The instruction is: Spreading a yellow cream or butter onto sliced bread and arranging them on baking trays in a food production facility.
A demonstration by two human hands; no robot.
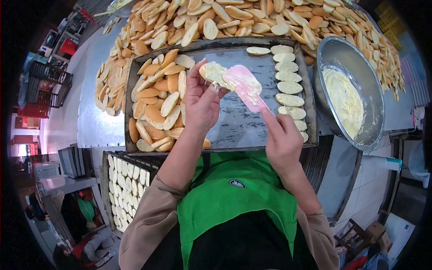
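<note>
My left hand (203, 101) holds an oval bread slice (213, 73) whose upper face is coated with pale cream spread. In my right hand (285, 140) is a pink spatula (245, 86), its smeared blade against the slice's right end. Both hands are over a dark-rimmed metal baking tray (233, 136). Inside the tray, plain bread slices (155, 114) are heaped at the left. Coated slices (289, 87) form a column along the right side, with one more beside its top. A steel bowl (373, 111) of pale cream spread (342, 101) stands right of the tray, tilted in view.
A large heap of bread slices (236, 13) covers the table beyond the tray and reaches round the bowl. Crumbs (116, 72) lie left of the tray on the metal tabletop (88, 111). A lower tray of coated slices (125, 189) sits at lower left. A person (98, 249) is at the far lower left.
</note>
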